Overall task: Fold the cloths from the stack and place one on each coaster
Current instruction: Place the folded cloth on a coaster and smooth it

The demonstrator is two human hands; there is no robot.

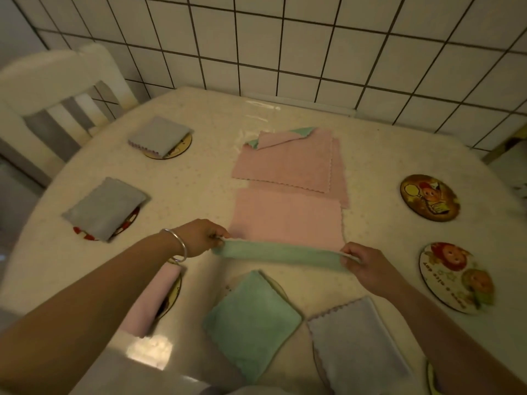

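Observation:
A pink cloth with a green underside [286,220] lies spread before me, its near edge lifted and turned over. My left hand [201,238] pinches the near left corner and my right hand [362,262] pinches the near right corner. The stack of pink and green cloths [288,161] lies just beyond it. Two bare round coasters [430,197] [456,276] sit at the right. Folded cloths cover coasters: grey ones [159,135] [105,208] at the left, a pink one [154,297] under my left forearm, a green one [251,320] and a grey one [356,343] near me.
The round table [205,189] has a pale glossy cover and stands against a white tiled wall [285,44]. A white chair [57,95] stands at the far left. A yellow-green object [430,377] peeks out under my right forearm.

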